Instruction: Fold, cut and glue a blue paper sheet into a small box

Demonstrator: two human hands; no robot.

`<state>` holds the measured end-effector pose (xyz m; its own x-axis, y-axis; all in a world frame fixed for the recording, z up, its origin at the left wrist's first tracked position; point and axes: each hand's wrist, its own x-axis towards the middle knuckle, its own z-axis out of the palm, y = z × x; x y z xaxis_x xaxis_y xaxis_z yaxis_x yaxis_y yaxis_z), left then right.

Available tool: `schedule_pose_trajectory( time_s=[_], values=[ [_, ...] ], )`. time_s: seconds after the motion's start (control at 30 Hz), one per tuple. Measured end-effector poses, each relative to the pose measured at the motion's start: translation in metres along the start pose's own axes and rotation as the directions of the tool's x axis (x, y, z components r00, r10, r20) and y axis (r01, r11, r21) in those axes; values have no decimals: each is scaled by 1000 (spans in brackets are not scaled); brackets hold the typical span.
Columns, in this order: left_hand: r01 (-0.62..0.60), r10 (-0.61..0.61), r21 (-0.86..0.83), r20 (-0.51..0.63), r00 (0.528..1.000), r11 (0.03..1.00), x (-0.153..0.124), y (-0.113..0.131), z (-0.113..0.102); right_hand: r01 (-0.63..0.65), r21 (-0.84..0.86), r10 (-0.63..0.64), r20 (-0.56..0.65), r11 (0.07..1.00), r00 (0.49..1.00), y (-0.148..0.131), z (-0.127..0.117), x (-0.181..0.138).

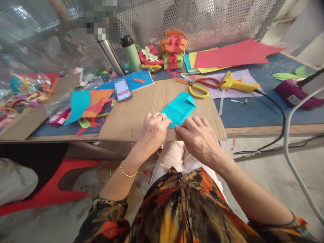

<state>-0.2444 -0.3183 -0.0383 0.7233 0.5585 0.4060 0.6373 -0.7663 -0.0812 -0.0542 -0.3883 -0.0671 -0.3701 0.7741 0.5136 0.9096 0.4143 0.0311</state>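
Two hands, left hand and right hand, press one turquoise paper.

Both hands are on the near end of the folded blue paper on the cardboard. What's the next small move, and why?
Probably press and slide the fingertips along the near edge of the folded turquoise paper sheet: left hand and right hand both pinch that end, flat on the brown cardboard sheet.

Orange-black patterned sleeves, gold bracelet, ring

Paper lies on cardboard on the counter; scissors behind it, glue gun seemingly right.
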Motion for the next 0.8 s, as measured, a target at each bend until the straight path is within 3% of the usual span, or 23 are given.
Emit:
schedule_pose_trajectory(
  time_s=[0.33,0.63,0.8],
  values=[
    [30,0,203,-148,989,979,-33,32,-4,1,16,-2,18,1000,1000,1,-1,-2],
    [196,-162,160,-202,966,968,-58,47,10,20,18,-19,-36,1000,999,3,1,-4],
    [250,-223,104,-221,949,963,-65,48,21,-2,41,1,2,999,1000,3,0,-4]
  ],
)
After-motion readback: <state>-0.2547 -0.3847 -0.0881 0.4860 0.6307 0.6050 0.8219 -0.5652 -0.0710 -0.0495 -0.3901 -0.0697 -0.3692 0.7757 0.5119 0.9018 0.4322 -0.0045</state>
